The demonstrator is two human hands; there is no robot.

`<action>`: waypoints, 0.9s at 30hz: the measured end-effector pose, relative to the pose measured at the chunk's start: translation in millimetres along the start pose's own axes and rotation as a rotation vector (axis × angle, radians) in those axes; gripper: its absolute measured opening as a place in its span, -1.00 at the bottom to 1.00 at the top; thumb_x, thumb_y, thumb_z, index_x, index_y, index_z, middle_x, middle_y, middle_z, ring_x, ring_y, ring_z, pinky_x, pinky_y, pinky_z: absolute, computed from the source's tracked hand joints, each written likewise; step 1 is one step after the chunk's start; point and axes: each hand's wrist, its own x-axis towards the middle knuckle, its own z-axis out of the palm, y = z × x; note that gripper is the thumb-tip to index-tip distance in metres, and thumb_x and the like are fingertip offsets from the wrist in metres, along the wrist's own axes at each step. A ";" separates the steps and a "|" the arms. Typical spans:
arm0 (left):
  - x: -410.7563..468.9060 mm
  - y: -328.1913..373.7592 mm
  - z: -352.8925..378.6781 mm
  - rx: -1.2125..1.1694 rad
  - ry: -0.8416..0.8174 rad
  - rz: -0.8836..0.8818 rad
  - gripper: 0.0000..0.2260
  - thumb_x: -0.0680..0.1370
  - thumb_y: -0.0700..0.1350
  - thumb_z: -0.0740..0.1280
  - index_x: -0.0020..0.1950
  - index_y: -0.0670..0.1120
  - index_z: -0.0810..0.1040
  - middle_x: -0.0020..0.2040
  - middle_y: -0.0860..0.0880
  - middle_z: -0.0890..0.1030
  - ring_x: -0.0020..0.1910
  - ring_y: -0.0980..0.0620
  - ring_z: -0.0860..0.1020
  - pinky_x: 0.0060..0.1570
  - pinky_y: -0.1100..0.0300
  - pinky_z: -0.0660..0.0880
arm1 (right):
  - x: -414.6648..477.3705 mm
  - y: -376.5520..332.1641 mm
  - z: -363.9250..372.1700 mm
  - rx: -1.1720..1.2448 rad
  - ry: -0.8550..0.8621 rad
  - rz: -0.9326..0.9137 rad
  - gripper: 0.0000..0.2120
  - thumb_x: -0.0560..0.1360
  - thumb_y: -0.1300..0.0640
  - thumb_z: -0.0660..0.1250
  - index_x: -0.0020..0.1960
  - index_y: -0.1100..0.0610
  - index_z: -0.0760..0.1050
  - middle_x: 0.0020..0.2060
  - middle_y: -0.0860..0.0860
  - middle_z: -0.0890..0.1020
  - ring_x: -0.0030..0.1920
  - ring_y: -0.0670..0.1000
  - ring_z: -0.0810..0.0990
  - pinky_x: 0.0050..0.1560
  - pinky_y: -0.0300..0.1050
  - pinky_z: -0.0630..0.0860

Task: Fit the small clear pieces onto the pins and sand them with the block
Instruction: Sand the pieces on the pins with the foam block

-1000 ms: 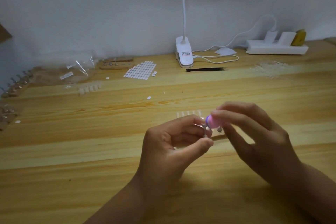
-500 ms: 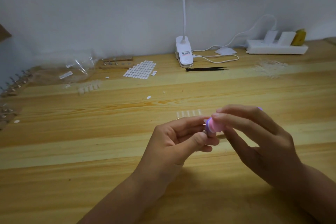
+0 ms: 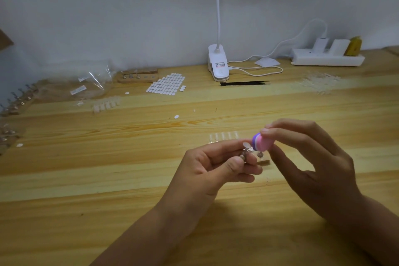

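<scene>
L hand (image 3: pixel 211 170) is mid-view, fingers (image 3: pixel 235 163) curled, thumb + index pinching a small metal pin (image 3: pixel 244 155) low on its shaft. At 12 o'clock of that hand, a strip of spare clear pieces (image 3: pixel 223 136) lies flat on the worktop (image 3: pixel 108 179).

The pin's long axis runs approx. 6 to 12 o'clock, tipped slightly toward 1. The clear piece (image 3: pixel 246 145) sits on the pin's top end, just above the L fingertips and off the worktop.

At 3 o'clock of the piece, just beside it, is the pink/purple sanding block (image 3: pixel 262 142), purple end facing 9 o'clock. Contact prob., can't tell for sure. At 6 o'clock of the block, a small wooden stand (image 3: pixel 265 161) w/ another pin rests on the worktop.

R hand (image 3: pixel 313 162) pinches the block betw. thumb + index tips, other fingers loosely spread.

Judgement: sanding step. R hand drives the stroke in from 3 o'clock, L hand only steadies, so the pin needs to be kept upright.
</scene>
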 end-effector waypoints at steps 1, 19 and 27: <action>0.1 -0.1 0.4 -0.002 -0.007 0.001 -0.76 0.56 -0.23 0.33 0.21 -0.12 0.64 -0.02 -0.13 0.70 -0.01 -0.12 0.69 -0.03 0.15 0.59 | -0.3 -2.3 0.7 0.016 -0.003 -0.020 -0.69 0.54 0.31 0.38 0.25 0.16 0.47 0.09 0.05 0.57 0.16 -0.07 0.58 0.19 -0.22 0.51; 0.5 0.2 1.9 -0.089 -0.025 -0.029 -0.75 0.54 -0.19 0.34 0.20 -0.12 0.65 -0.04 -0.13 0.70 -0.04 -0.07 0.68 -0.04 0.15 0.59 | -2.3 2.6 -1.8 -0.040 0.006 -0.022 -0.67 0.51 0.35 0.42 0.22 0.13 0.50 0.04 0.12 0.62 0.10 -0.02 0.60 0.11 -0.12 0.56; 0.2 0.2 3.0 -0.084 -0.019 -0.034 -0.76 0.53 -0.17 0.35 0.17 -0.13 0.66 -0.06 -0.12 0.71 -0.06 -0.08 0.69 -0.06 0.16 0.59 | -3.2 5.6 0.6 -0.048 -0.011 -0.042 -0.70 0.50 0.35 0.43 0.18 0.14 0.51 0.03 0.10 0.61 0.08 -0.03 0.61 0.02 -0.07 0.57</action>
